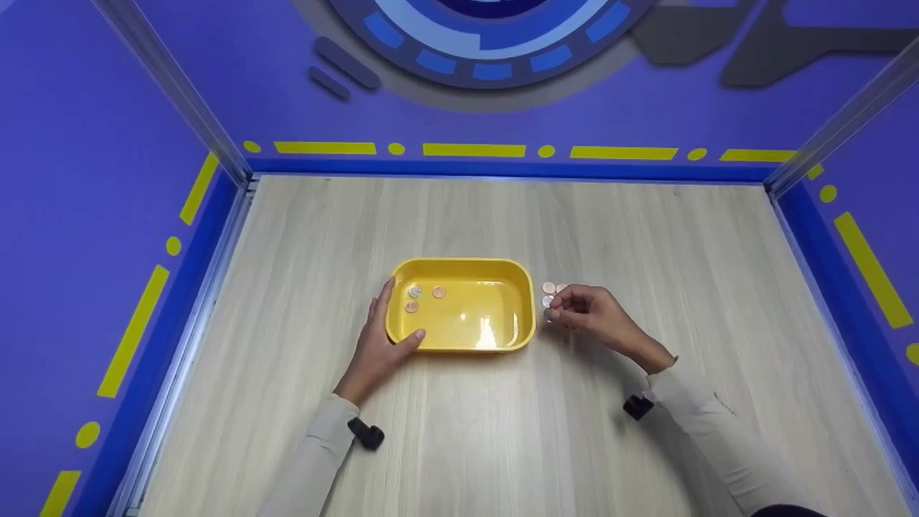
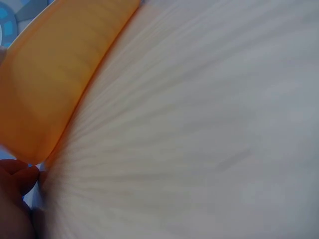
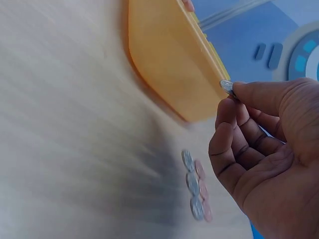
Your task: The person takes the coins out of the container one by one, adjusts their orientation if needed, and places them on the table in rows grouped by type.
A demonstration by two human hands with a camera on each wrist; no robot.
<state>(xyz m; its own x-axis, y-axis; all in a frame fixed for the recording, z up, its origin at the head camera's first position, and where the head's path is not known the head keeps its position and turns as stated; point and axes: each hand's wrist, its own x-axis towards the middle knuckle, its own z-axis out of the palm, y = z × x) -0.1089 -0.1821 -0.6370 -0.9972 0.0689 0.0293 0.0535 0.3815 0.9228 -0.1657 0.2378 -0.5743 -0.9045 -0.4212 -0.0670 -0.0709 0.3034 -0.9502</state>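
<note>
A left grip (image 1: 378,348) clasps the yellow container (image 1: 459,307) mid-frame, seemingly to steady it, as the right grip (image 1: 602,319) pinches a coin (image 3: 227,86).

In the head view, the right hand (image 1: 596,316) at centre right hides part of the group of coins (image 1: 548,287), whose markings are too small to read, and the left sleeve (image 1: 316,459) runs off the bottom edge. In the left wrist view, the yellow tray (image 2: 52,84) is cut off at upper left, the left hand (image 2: 15,204) at lower left. In the right wrist view, the top edge crops the tray.
</note>
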